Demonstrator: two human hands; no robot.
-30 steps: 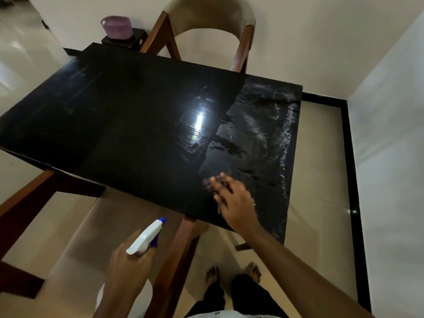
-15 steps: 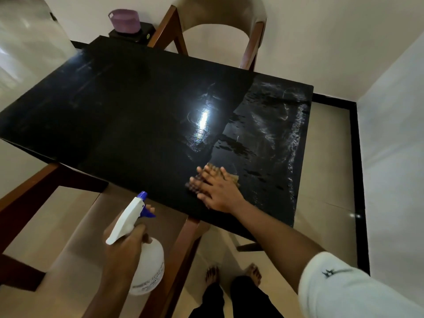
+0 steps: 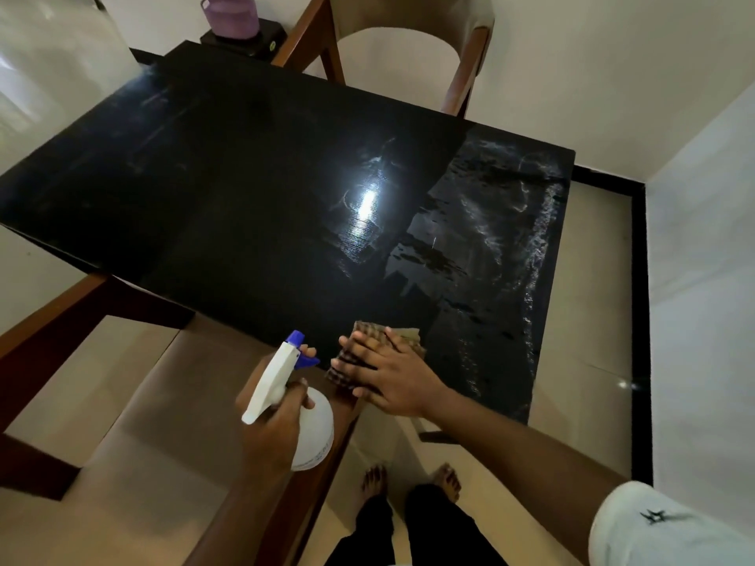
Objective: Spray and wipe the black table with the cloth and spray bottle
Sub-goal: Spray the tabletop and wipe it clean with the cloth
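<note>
Black and glossy, the table [image 3: 245, 189] fills the head view, with a bright glare near its middle and wet streaks [image 3: 490, 239] across its right part. At the near edge of the table lies a brown checked cloth [image 3: 365, 329], and the right hand [image 3: 392, 373] rests flat on it, fingers straight and slightly spread, palm down. Just left of that, off the table's edge, the left hand [image 3: 273, 426] is curled round the neck of a white spray bottle [image 3: 274, 375], a finger by the blue trigger and the blue nozzle pointing up and away. A cushioned wooden chair [image 3: 408, 18] stands at the far side, a purple tub [image 3: 231, 14] beside it. Below, bare feet [image 3: 376, 480] stand on pale floor tiles.
</note>
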